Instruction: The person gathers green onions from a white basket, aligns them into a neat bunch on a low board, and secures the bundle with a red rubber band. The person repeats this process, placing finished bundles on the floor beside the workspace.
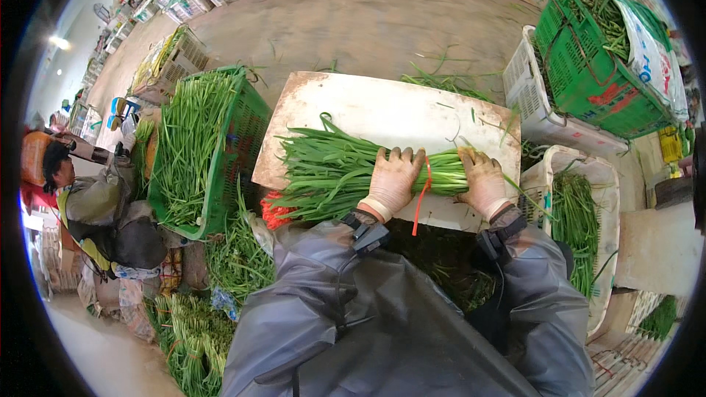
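Note:
A thick bunch of green garlic chives [331, 169] lies across a worn white board [353, 99] in front of me, leaf tips to the left and pale stems to the right. A red tie [422, 195] circles the stem part, its loose end hanging toward me. My left hand [393, 180], in a pale stained glove, grips the bunch from above just left of the tie. My right hand [482, 180], gloved too, closes round the stem ends at the right. Both palms are hidden. A heap of red ties [276, 210] sits at the board's near left corner.
A green crate [254, 114] full of chives stands at the left, with a seated person [110, 206] beyond it. Tied bunches [191, 345] lie on the floor at lower left. To the right are a white crate [607, 184] holding chives and a filled green crate [581, 59].

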Demonstrator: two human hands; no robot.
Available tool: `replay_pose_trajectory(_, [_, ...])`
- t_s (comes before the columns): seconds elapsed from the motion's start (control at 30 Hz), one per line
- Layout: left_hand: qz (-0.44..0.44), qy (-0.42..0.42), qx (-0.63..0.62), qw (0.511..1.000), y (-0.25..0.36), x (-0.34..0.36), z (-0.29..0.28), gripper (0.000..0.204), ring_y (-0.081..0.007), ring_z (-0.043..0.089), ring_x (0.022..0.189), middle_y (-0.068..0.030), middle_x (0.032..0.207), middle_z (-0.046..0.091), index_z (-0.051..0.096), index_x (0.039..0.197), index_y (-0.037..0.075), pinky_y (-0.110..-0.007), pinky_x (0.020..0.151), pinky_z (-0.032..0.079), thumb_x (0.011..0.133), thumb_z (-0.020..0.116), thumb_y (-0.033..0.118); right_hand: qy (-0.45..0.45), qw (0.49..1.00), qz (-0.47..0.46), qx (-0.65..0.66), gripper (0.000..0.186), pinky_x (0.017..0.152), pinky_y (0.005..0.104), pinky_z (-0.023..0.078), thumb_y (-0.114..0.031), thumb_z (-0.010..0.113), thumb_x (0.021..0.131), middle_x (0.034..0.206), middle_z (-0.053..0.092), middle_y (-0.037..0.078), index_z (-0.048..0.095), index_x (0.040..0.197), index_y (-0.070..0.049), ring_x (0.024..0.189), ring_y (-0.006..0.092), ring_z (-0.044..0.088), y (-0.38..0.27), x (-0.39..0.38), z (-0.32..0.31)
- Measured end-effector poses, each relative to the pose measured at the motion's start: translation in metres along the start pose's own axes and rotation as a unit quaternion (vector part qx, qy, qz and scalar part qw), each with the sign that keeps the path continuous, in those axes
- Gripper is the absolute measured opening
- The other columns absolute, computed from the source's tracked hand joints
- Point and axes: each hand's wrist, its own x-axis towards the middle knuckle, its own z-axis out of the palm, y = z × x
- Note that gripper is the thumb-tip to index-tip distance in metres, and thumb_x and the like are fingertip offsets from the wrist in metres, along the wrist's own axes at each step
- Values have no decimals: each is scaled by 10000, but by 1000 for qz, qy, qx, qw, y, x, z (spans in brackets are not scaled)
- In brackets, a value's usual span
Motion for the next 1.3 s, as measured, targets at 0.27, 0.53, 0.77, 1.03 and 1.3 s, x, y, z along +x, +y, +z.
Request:
replay_pose_trajectory(0.27, [69, 116, 37, 990, 12, -11, -11, 646, -287, 636, 1104, -84, 1161, 644, 580, 1397, 116, -567, 1071, 457, 784, 767, 197, 60, 959, -62, 271, 1142, 1249, 453, 355, -584, 899, 775, 1613, 484, 220, 373, 1656, -81, 1499, 378, 452, 38, -29, -36])
replay_pose_trajectory(0.53, [170, 236, 21, 956, 24, -29, -41, 475, -281, 569, 1355, -45, 1361, 648, 690, 1311, 215, -714, 1177, 341, 837, 728, 208, 253, 854, -35, 453, 496, 1018, 387, 536, -203, 782, 961, 1164, 768, 159, 656, 1419, -58, 1123, 253, 723, 64, -47, -69])
replay_pose_trajectory(0.77, [175, 313, -7, 933, 18, -17, -55, 361, -299, 573, 1391, -31, 1393, 666, 729, 1166, 216, -699, 1190, 324, 823, 835, 254, 226, 854, -54, 466, 335, 899, 366, 573, -152, 689, 1009, 1057, 778, 145, 689, 1322, -31, 986, 240, 748, 75, -59, -66])
replay_pose_trajectory(1.03, [327, 187, -6, 926, 46, -19, -76, 317, -223, 585, 1365, 9, 1337, 681, 711, 1213, 282, -623, 1159, 433, 900, 723, 330, 194, 810, -111, 542, 233, 865, 279, 555, -189, 691, 1039, 975, 752, 49, 742, 1140, 16, 944, 111, 696, 47, -51, -77])
replay_pose_trajectory(1.3, [440, 126, -49, 888, 83, -20, -75, 349, -246, 566, 1373, -16, 1349, 668, 692, 1252, 250, -630, 1178, 413, 914, 675, 339, 281, 801, -171, 501, 344, 868, 360, 569, -4, 676, 950, 1228, 705, 101, 679, 1288, -71, 987, 234, 719, 29, -52, -89])
